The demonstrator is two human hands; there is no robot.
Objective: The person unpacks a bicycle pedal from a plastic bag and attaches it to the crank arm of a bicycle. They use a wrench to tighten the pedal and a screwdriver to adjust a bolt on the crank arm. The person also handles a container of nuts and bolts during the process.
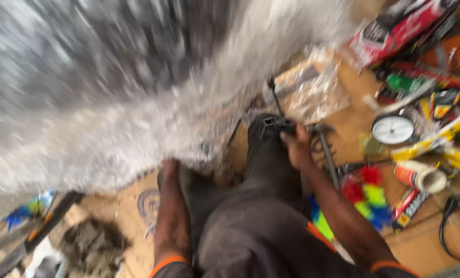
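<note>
Hammer point(326, 149) is the best name the blurred head view allows for the dark, long-handled tool lying on the brown cardboard point(425, 242) just to the right of the person's dark-trousered knee point(271, 154); its head sits near the right hand point(296, 145) and its handle runs away from the fingers, down and toward the person. The right hand lies at the top of the knee, fingers curled round a small black object point(275, 123) that cannot be identified through the motion blur, and it is touching or just beside the tool's head, though which cannot be told. The left hand point(169, 172) is well apart from the tool, on the far side of the leg, its fingers hidden where they meet the pale grey sheet point(111, 103) that fills the upper left, so whether they grip or merely press it cannot be told. The right hand is plainly the nearer to the tool. Around the tool lie scattered goods: a round white dial gauge point(393, 129), a roll of tape point(429, 178), a bundle of red, green and blue pompoms point(368, 195), crumpled clear plastic wrapping point(312, 87), a red carton point(394, 31) and a black cable loop point(454, 226).
</note>
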